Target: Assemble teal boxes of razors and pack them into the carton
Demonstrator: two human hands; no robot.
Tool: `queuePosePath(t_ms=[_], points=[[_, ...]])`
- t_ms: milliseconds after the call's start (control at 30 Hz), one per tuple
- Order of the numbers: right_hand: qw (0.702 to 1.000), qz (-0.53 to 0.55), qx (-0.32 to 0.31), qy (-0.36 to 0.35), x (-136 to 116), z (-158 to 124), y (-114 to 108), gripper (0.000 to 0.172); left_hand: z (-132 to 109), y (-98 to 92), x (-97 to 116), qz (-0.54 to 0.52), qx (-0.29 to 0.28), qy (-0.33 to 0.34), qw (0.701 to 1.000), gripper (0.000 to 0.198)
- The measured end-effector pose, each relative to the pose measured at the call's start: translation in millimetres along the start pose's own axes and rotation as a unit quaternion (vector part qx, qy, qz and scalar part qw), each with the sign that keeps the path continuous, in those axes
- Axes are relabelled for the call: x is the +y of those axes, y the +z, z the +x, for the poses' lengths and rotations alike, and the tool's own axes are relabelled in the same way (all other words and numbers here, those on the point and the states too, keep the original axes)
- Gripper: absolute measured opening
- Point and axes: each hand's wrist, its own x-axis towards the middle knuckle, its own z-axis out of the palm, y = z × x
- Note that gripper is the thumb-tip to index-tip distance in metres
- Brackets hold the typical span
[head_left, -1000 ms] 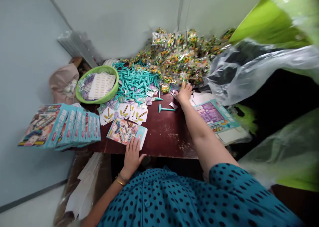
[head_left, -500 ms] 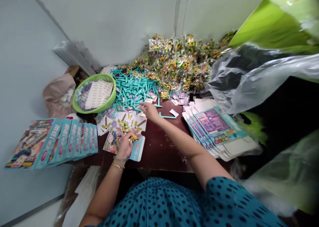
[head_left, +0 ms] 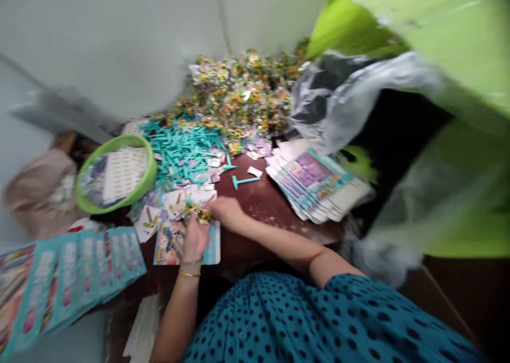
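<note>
My left hand (head_left: 195,238) is closed on a clear bag of small coloured pieces (head_left: 202,214), above a printed teal box (head_left: 169,243) lying flat at the table's front. Beside that bag, my right hand (head_left: 226,213) has its fingers pinched together at the bag's right side; what they hold, if anything, is too blurred to tell. Instruction sheets (head_left: 148,222) with printed pictures lie just behind and left of the hands. Behind them is a heap of teal plastic hammer-shaped pieces (head_left: 183,150).
A green basket (head_left: 152,174) holds sheets and packets. Many bags of coloured pieces (head_left: 247,97) are piled at the back. Flat boxes (head_left: 319,179) are stacked right, more boxes (head_left: 79,272) stand left. One teal piece (head_left: 246,180) and a small packet (head_left: 254,171) lie mid-table.
My right hand has come back from the edge of the teal heap to the bag by my left hand. The view has turned to the right.
</note>
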Motion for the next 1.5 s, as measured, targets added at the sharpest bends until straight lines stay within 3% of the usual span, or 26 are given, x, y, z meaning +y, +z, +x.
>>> queuePosePath(t_ms=[67, 133, 200, 267, 300, 367, 433, 533, 600, 667, 800, 867, 900, 1000, 1067, 1133, 1200, 1233, 1300, 1433, 1500], points=[[1.0, -0.003, -0.016, -0.014, -24.6, -34.7, 1.8, 0.034, 6.2, 9.7, -13.9, 0.025, 0.02, 0.028, 0.999, 0.023], [0.999, 0.019, 0.002, 0.026, -17.3, -47.3, -22.2, 0.028, 5.3, 15.2, -26.0, 0.047, 0.008, 0.028, 0.998, 0.023], [0.993, 0.039, 0.05, 0.1, 22.5, -50.4, -75.5, 0.028, -1.9, 17.3, -33.6, 0.049, -0.021, -0.008, 0.999, 0.023], [0.972, 0.007, 0.121, 0.203, 80.5, -53.7, -144.5, 0.047, -13.1, 19.5, -38.3, 0.037, -0.033, -0.048, 0.998, 0.022], [0.956, -0.011, 0.147, 0.255, 110.5, -56.7, -178.2, 0.051, -19.3, 21.4, -40.7, 0.03, -0.036, -0.065, 0.997, 0.021], [0.908, -0.07, 0.196, 0.363, 162.8, -65.9, -233.6, 0.044, -31.3, 26.8, -47.5, 0.021, -0.049, -0.094, 0.994, 0.022], [0.856, -0.137, 0.222, 0.447, 198.5, -78.3, -266.8, 0.038, -42.1, 32.4, -57.1, 0.015, -0.062, -0.123, 0.99, 0.02], [0.796, -0.178, 0.234, 0.529, 224.1, -96.7, -282.1, 0.041, -56.1, 35.8, -72.7, 0.017, -0.07, -0.162, 0.984, 0.015], [0.782, -0.17, 0.222, 0.557, 231.5, -106.2, -282.7, 0.04, -63.4, 33.8, -79.8, 0.029, -0.084, -0.175, 0.981, 0.013], [0.786, -0.155, 0.214, 0.56, 235.3, -115.8, -285.6, 0.039, -68.4, 30.2, -83.2, 0.047, -0.106, -0.173, 0.978, 0.014], [0.749, -0.195, 0.311, 0.552, 222.5, -147.9, -300.4, 0.044, -72.1, 27.2, -85.2, 0.052, -0.131, -0.136, 0.981, 0.023], [0.743, -0.239, 0.38, 0.496, 199.8, -164.6, -297.4, 0.047, -74.2, 30.4, -87.7, 0.034, -0.139, -0.121, 0.982, 0.026], [0.755, -0.254, 0.405, 0.449, 184.5, -170.1, -289.6, 0.048, -75.9, 33.2, -89.3, 0.027, -0.145, -0.119, 0.982, 0.028], [0.828, -0.233, 0.427, 0.278, 130.5, -172.4, -237.2, 0.046, -81.4, 42.7, -91.6, 0.015, -0.163, -0.142, 0.976, 0.034], [0.915, -0.15, 0.351, 0.134, 95.0, -167.5, -185.2, 0.039, -82.3, 46.4, -88.8, -0.013, -0.183, -0.173, 0.968, 0.05], [0.98, -0.032, 0.194, -0.025, 67.9, -164.0, -133.8, 0.032, -79.0, 44.4, -83.5, -0.046, -0.197, -0.198, 0.959, 0.06], [0.988, 0.065, 0.041, -0.134, 55.1, -162.4, -95.5, 0.035, -72.4, 36.5, -79.0, -0.043, -0.17, -0.203, 0.963, 0.048], [0.983, 0.094, -0.007, -0.156, 54.9, -161.0, -83.4, 0.038, -68.7, 31.0, -78.2, -0.028, -0.142, -0.197, 0.97, 0.038], [0.987, 0.103, -0.021, -0.124, 65.0, -154.1, -71.7, 0.041, -62.9, 19.9, -80.2, 0.001, -0.089, -0.172, 0.981, 0.028], [0.995, -0.023, 0.034, 0.088, 102.5, -127.9, -65.2, 0.041, -62.0, 8.8, -93.5, -0.008, -0.041, -0.119, 0.992, 0.022], [0.99, -0.048, 0.024, 0.128, 113.1, -123.0, -58.3, 0.038, -64.3, 8.7, -99.6, -0.014, -0.024, -0.124, 0.992, 0.016]])
